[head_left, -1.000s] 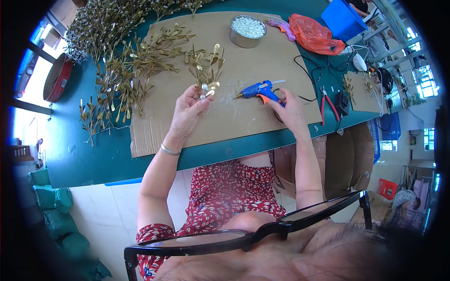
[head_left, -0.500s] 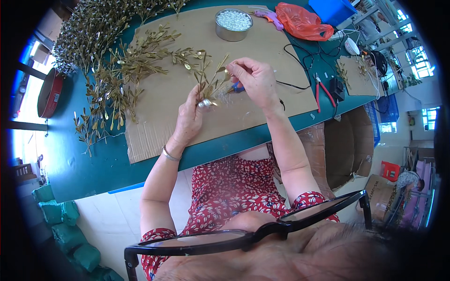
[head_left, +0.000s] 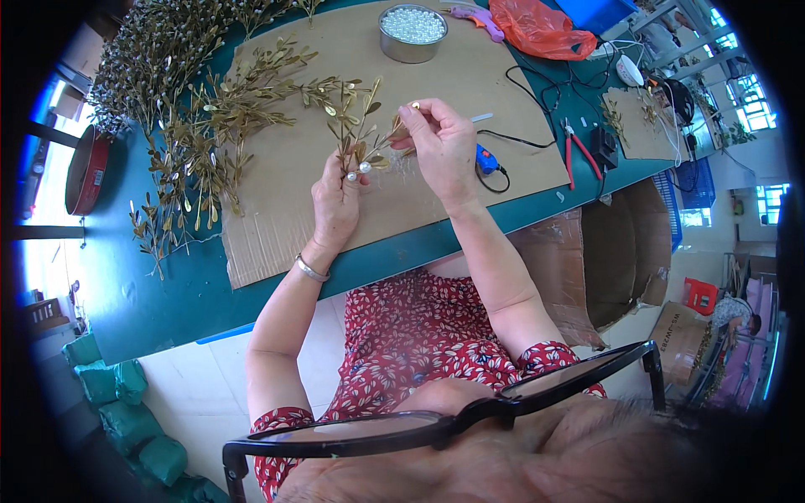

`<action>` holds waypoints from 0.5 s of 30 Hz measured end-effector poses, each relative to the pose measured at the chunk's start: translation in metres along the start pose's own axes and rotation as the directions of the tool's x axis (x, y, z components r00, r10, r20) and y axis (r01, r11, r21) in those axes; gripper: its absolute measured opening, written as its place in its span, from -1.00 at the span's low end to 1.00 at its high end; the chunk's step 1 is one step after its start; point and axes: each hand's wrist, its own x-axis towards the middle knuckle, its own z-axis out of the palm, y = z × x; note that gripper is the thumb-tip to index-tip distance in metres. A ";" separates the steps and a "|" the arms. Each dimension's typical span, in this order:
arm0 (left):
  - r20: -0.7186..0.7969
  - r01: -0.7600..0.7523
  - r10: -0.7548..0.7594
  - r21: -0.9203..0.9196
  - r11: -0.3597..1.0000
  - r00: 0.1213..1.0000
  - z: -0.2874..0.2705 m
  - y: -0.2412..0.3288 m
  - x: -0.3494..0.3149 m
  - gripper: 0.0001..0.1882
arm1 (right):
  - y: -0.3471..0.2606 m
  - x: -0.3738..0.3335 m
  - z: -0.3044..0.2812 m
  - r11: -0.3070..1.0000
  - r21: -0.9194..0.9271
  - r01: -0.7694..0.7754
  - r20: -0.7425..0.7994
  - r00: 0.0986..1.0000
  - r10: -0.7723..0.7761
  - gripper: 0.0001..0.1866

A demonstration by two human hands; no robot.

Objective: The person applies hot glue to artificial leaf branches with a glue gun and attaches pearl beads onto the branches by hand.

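My left hand (head_left: 335,201) grips the stem of a gold artificial leaf sprig (head_left: 359,134) that carries white pearl beads near my fingers. My right hand (head_left: 440,142) pinches a leaf tip of the same sprig, a small pearl at its fingertips. Both hands hover over a brown cardboard sheet (head_left: 293,201) on the teal table (head_left: 168,285). A blue glue gun (head_left: 486,159) lies on the cardboard just right of my right hand, partly hidden by it.
A round tin of white pearls (head_left: 412,32) stands at the far edge. Piles of gold sprigs (head_left: 201,142) cover the left side. Red-handled pliers (head_left: 579,151), a black cable, an orange bag (head_left: 541,29) and a red round tray (head_left: 85,168) lie around.
My right hand left the glue gun on the cardboard and came up to the sprig. The left hand has lifted the sprig slightly.
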 end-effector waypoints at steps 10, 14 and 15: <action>0.086 0.115 -0.101 -0.186 0.976 0.991 -0.003 -0.003 0.000 -0.72 | 0.011 -0.008 -0.001 0.990 -0.022 0.137 -0.084 0.987 -0.138 -0.83; 0.148 0.128 -0.096 -0.222 0.967 0.984 -0.009 -0.002 0.000 -0.79 | -0.016 0.009 -0.001 0.989 -0.132 0.060 0.047 0.997 -0.054 -0.82; 0.166 0.121 -0.083 -0.231 0.965 0.983 -0.009 -0.003 0.000 -0.78 | -0.016 0.012 0.000 0.988 -0.145 0.053 0.059 0.997 -0.045 -0.81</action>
